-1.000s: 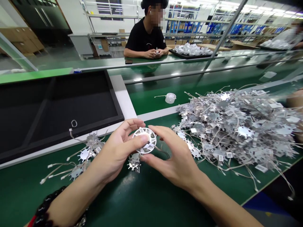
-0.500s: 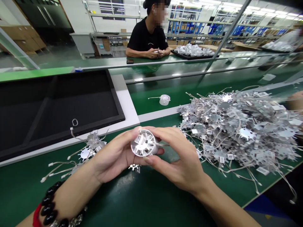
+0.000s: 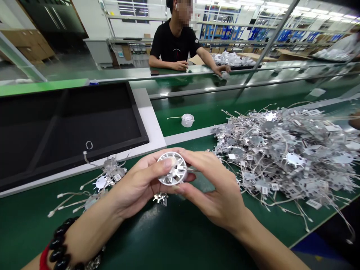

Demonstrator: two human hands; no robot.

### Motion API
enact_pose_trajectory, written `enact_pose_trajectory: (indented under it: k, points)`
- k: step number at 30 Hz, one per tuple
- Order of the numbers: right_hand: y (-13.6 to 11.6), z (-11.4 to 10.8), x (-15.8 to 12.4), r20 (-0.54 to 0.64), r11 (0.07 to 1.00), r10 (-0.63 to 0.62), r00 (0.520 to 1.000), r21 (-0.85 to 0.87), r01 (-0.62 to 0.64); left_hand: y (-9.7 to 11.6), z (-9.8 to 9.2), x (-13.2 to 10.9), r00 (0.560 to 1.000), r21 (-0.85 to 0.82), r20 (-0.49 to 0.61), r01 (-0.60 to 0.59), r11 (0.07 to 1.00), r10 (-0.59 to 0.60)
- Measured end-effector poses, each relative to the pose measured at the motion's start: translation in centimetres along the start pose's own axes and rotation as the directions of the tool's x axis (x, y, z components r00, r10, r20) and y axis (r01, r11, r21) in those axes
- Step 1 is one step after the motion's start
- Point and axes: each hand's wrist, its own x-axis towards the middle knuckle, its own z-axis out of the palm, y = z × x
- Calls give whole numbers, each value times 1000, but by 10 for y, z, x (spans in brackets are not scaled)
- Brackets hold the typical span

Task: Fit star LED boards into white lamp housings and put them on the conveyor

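Between my two hands is a round white plastic housing (image 3: 182,177) with a silvery spoked metal piece (image 3: 177,170) inside its rim. My left hand (image 3: 143,180) wraps round its left side, and the left thumb presses on the metal piece. On the other side my right hand (image 3: 215,187) grips the housing between thumb and fingers. A thin wire runs out of the housing towards the right fingers. Just below my left hand, another small metal piece (image 3: 161,198) shows; whether it is held or lies on the table is unclear.
To the right spreads a large pile of star-shaped metal pieces with wires (image 3: 270,150). A smaller cluster (image 3: 111,170) lies left, by a black tray (image 3: 143,138). One white housing (image 3: 187,120) sits on the green conveyor beyond. Across it, a person (image 3: 176,45) reaches towards the belt.
My left thumb has moved from the rim onto the metal piece, which now sits more evenly in the housing. The white housing on the belt has shifted left. The person opposite has stretched out an arm.
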Motion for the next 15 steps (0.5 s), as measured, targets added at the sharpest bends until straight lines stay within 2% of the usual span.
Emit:
enact_pose_trajectory:
  k: [4, 7, 11, 15]
  points:
    - [3, -2, 0, -49, 1000, -28, 998, 0, 28, 2, 4, 1, 992, -33, -122, -23, 999, 18]
    - [3, -2, 1, -102, 997, -41, 994, -75, 34, 5, 6, 1, 978, -51, -208, -3, 999, -8]
    - [1, -2, 2, -108, 996, -11, 994, -93, 1, 6, 7, 1, 976, -2, -219, 17, 1000, -17]
    - [-2, -4, 3, -94, 993, 76, 993, -87, -84, 4, 6, 1, 988, 54, -155, 14, 998, -6]
